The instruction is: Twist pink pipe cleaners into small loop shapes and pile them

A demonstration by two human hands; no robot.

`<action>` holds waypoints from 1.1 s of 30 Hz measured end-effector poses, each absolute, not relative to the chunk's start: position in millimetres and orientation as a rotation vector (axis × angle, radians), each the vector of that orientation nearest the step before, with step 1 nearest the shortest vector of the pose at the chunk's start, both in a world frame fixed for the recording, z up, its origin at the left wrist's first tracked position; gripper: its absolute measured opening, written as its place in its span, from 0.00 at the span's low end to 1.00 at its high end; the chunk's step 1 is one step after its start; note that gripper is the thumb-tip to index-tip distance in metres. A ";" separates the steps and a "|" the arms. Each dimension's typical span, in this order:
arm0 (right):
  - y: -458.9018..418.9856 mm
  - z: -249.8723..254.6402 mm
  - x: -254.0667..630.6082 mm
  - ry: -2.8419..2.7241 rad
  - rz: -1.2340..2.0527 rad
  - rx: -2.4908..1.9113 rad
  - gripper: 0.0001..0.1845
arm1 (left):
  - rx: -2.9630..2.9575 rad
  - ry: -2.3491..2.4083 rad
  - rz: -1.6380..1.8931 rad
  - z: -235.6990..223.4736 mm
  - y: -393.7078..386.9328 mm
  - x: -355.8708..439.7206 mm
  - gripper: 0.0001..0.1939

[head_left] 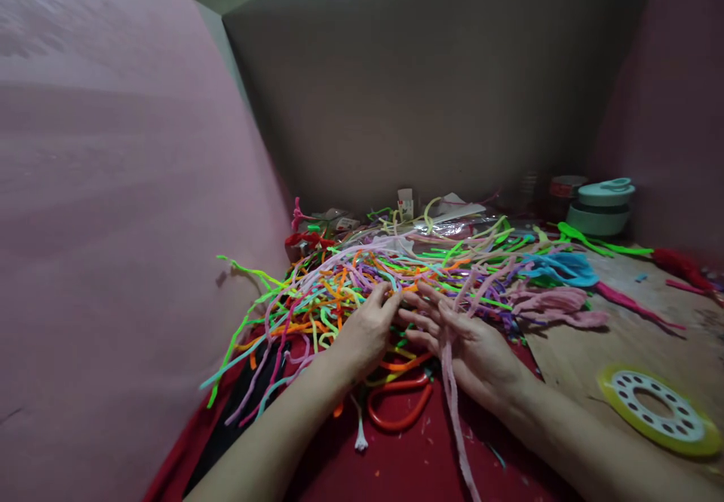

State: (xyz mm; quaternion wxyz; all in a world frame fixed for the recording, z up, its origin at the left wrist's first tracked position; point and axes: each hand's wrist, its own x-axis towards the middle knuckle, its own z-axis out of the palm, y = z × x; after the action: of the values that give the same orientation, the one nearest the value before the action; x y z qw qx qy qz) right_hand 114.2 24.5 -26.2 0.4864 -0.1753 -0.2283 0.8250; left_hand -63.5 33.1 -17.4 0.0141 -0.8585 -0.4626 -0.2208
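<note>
My right hand (478,351) is turned palm up, with a pink fuzzy pipe cleaner (451,404) clasped under its thumb. One end of that strand hangs down toward the lower edge of the view, and the rest rises past the thumb. Its other fingers reach out toward my left hand (367,329), whose thumb and forefinger are pinched together. What lies in that pinch, if anything, is too small to make out. Both hands are in front of a tangled heap of colourful pipe cleaners (328,291). Below them lie red-handled scissors (399,411), their blades hidden.
On the right, a wooden board (571,366) bears a yellow-and-white tape roll (659,411), a pink bundle (557,306) and a blue bundle (566,268). A mint-green lidded container (602,208) stands behind. Red cloth (407,464) lies under my hands; a pink wall (124,261) rises at left.
</note>
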 end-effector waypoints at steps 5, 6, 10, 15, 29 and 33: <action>30.7 -28.9 109.2 -0.422 2.018 -0.510 0.14 | -2.405 -1.602 -0.903 10.7 59.5 -79.7 0.17; 30.8 -29.3 109.5 -0.413 2.025 -0.517 0.14 | -2.372 -1.606 -0.888 16.2 66.5 -83.9 0.17; 29.9 -29.6 110.6 -0.421 2.031 -0.504 0.15 | -2.431 -1.607 -0.511 24.8 84.9 -95.7 0.12; 31.2 -30.8 109.4 -0.425 2.019 -0.503 0.15 | -2.354 -1.585 -0.474 19.8 81.6 -102.7 0.09; 33.3 -31.8 109.8 -0.437 1.986 -0.546 0.14 | -2.831 -1.886 -1.600 66.1 53.3 -148.1 0.06; 29.5 -24.9 116.7 -0.585 1.987 -0.514 0.12 | -2.568 -1.607 -2.300 58.5 52.9 -134.0 0.04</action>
State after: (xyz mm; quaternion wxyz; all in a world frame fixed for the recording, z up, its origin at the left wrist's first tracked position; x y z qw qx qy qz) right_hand 116.7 29.5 -24.9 0.4828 -0.2111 -0.2401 0.8153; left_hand -134.0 52.9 58.5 -0.3250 -0.6385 -0.3996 -0.5718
